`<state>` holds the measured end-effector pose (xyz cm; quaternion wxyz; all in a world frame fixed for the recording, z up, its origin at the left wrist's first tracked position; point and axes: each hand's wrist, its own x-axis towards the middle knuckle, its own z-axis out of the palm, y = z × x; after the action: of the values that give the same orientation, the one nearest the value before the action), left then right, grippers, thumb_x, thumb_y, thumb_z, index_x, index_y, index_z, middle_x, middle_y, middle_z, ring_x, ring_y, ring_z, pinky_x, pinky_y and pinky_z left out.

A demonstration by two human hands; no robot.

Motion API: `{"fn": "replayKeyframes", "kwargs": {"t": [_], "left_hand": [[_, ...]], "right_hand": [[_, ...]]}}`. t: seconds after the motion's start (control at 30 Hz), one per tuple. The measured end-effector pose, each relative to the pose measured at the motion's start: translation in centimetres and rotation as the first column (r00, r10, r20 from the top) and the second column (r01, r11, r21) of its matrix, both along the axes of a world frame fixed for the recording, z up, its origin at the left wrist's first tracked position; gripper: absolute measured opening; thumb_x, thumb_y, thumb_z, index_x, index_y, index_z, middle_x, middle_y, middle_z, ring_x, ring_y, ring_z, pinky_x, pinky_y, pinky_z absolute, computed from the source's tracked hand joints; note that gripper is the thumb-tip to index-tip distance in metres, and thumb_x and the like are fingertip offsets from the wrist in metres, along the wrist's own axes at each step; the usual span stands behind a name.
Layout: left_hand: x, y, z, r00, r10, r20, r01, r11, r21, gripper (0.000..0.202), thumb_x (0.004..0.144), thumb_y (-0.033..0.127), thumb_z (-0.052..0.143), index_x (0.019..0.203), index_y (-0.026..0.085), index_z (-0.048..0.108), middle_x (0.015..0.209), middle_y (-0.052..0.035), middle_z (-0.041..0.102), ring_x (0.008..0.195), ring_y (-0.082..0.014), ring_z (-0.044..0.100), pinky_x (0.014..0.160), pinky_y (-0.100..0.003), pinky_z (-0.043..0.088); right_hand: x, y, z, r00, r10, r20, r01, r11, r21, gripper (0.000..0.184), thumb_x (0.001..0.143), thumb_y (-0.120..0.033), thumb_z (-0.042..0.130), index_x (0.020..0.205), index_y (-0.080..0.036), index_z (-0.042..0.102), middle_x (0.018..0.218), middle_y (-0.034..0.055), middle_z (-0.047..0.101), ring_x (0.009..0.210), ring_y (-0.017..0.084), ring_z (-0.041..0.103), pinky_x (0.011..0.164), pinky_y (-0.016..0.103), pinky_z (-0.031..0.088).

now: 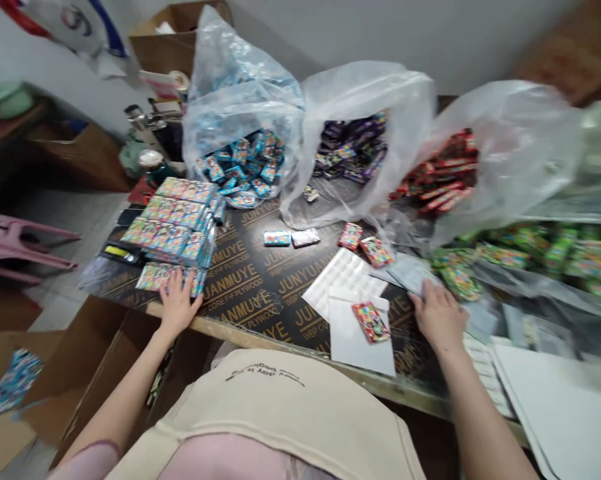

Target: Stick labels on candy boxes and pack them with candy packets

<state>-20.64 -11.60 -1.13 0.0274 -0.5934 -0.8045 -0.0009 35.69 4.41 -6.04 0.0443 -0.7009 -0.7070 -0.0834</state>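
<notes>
My left hand point(178, 303) lies flat with fingers spread on a colourful packed card at the bottom of a stack of packed cards point(174, 233) near the table's left edge. My right hand point(437, 313) reaches to the right side of the table, its fingers closed on thin grey sheets point(405, 272). Between my hands lie a white blister tray point(343, 280) and a white card point(355, 337) with one small colourful packet point(371, 321) on it.
Clear plastic bags hold blue packets point(245, 167), purple packets point(353, 150), red packets point(443, 173) and green packets point(535, 257). Loose packets point(290, 237) lie mid-table. An open cardboard box point(40, 380) sits at lower left, a pink stool point(20, 247) beyond, and white sheets point(555, 400) at right.
</notes>
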Motion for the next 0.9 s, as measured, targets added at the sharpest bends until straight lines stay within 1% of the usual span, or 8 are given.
{"fn": "replayKeyframes", "kwargs": {"t": [0.23,0.37,0.47,0.6,0.67,0.77,0.83,0.9], "left_hand": [[-0.2,-0.5,-0.2,0.990,0.117,0.073,-0.123,0.988,0.090,0.074,0.084,0.040,0.055,0.147,0.011,0.030,0.152,-0.0256,0.024,0.142,-0.0397,0.020,0.110,-0.063,0.018],[4.3,0.7,-0.1,0.972,-0.075,0.224,-0.002,0.946,0.325,0.073,0.083,0.045,0.057,0.143,0.012,0.035,0.150,-0.0237,0.030,0.142,-0.0360,0.024,0.113,-0.056,0.019],[7.5,2.8,1.7,0.912,-0.250,0.325,0.085,0.891,0.446,0.072,0.083,0.049,0.057,0.143,0.015,0.035,0.150,-0.0200,0.033,0.141,-0.0315,0.028,0.114,-0.052,0.020],[4.9,5.9,4.8,0.966,-0.051,0.252,-0.101,0.826,0.554,0.082,0.080,0.059,0.055,0.144,0.012,0.033,0.156,-0.0212,0.017,0.145,-0.0364,0.012,0.114,-0.058,0.004],[1.2,6.8,5.7,0.959,0.142,0.247,-0.257,0.802,0.539,0.088,0.083,0.061,0.049,0.147,0.007,0.024,0.155,-0.0252,0.015,0.145,-0.0378,0.009,0.113,-0.060,0.003],[-3.1,7.2,5.5,0.959,0.211,0.191,-0.270,0.886,0.378,0.093,0.081,0.064,0.047,0.145,0.001,0.026,0.152,-0.0286,0.024,0.143,-0.0394,0.016,0.112,-0.062,0.005],[-3.8,7.4,4.7,0.975,0.174,0.141,-0.211,0.921,0.328,0.090,0.079,0.063,0.050,0.142,0.001,0.034,0.149,-0.0281,0.031,0.141,-0.0388,0.022,0.112,-0.061,0.008],[-3.2,7.7,3.9,0.984,0.147,0.102,-0.174,0.919,0.354,0.081,0.079,0.056,0.052,0.139,0.002,0.040,0.146,-0.0274,0.036,0.140,-0.0371,0.026,0.113,-0.058,0.009]], "right_hand": [[1.2,0.4,-1.2,0.963,0.241,-0.118,-0.212,0.953,0.219,0.044,0.094,-0.037,0.025,0.073,-0.022,0.061,0.060,0.0098,0.056,0.057,0.024,0.054,0.057,0.037,0.034],[0.4,-0.1,3.8,0.976,0.152,-0.157,-0.096,0.944,0.317,0.035,0.088,-0.036,0.036,0.070,-0.018,0.060,0.054,0.0076,0.054,0.051,0.019,0.049,0.056,0.033,0.035],[-2.9,-2.1,8.9,0.955,0.148,-0.256,0.010,0.849,0.528,0.035,0.090,-0.035,0.035,0.088,-0.013,0.063,0.073,0.0131,0.065,0.063,0.021,0.058,0.063,0.033,0.041],[-8.2,-6.9,13.2,0.830,0.237,-0.504,0.146,0.780,0.608,0.033,0.088,-0.045,0.047,0.091,-0.015,0.061,0.077,0.0112,0.065,0.068,0.021,0.062,0.065,0.032,0.046],[-9.6,-8.7,13.5,0.665,0.240,-0.707,0.264,0.810,0.523,0.032,0.085,-0.047,0.054,0.093,-0.016,0.060,0.075,0.0084,0.065,0.064,0.019,0.061,0.061,0.030,0.045],[-11.4,-9.6,11.8,0.208,0.181,-0.961,0.354,0.902,0.246,0.036,0.074,-0.051,0.064,0.088,-0.018,0.056,0.065,0.0002,0.061,0.051,0.014,0.054,0.051,0.026,0.043],[-13.1,-9.6,10.4,-0.119,0.078,-0.990,0.262,0.964,0.044,0.041,0.064,-0.050,0.072,0.085,-0.020,0.051,0.060,-0.0041,0.060,0.045,0.011,0.052,0.046,0.023,0.042],[-14.8,-9.8,9.4,-0.345,-0.053,-0.937,0.093,0.992,-0.090,0.047,0.056,-0.044,0.078,0.085,-0.022,0.048,0.060,-0.0057,0.063,0.044,0.011,0.054,0.044,0.022,0.044]]}}
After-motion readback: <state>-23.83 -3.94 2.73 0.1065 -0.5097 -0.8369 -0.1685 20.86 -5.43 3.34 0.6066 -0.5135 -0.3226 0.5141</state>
